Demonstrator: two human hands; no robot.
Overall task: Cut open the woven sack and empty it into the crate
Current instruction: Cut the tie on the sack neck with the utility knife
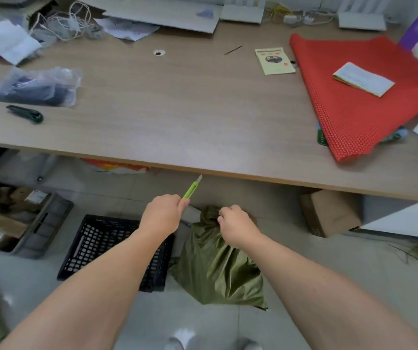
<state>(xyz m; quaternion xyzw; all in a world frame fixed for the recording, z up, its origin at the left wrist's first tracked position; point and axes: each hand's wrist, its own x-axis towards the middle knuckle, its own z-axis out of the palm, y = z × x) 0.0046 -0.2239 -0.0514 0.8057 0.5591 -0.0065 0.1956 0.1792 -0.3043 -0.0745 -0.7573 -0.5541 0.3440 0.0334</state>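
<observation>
Gripping a slim lime-green utility knife (192, 188) in a closed fist, the left hand (163, 213) sits just below the middle of the head view, the short blade pointing up and to the right toward the near edge of the long pale wooden table (177, 114). The right hand (235, 227), slightly right of centre, is curled tight around the bunched neck of the olive-green woven sack (215, 269), pinching the gathered fabric at its top. The sack stands on the grey tiled floor (203, 324) in the lower middle of the frame, its body slumping down and to the right. Just beside it on the left, touching or nearly so, lies the black perforated plastic crate (97, 246); its inside looks bare, though the left forearm hides part of it. Farther left, at the frame's edge, a grey plastic bin (43, 228) holds brown cardboard parcels. A brown cardboard box (329, 213) rests under the table at right. On the tabletop, a dark green box cutter (25, 113) lies at left near a clear plastic bag with dark contents (36, 87), and a red mesh mat (364, 97) spreads across the upper right with a folded white paper (363, 79) on it.
</observation>
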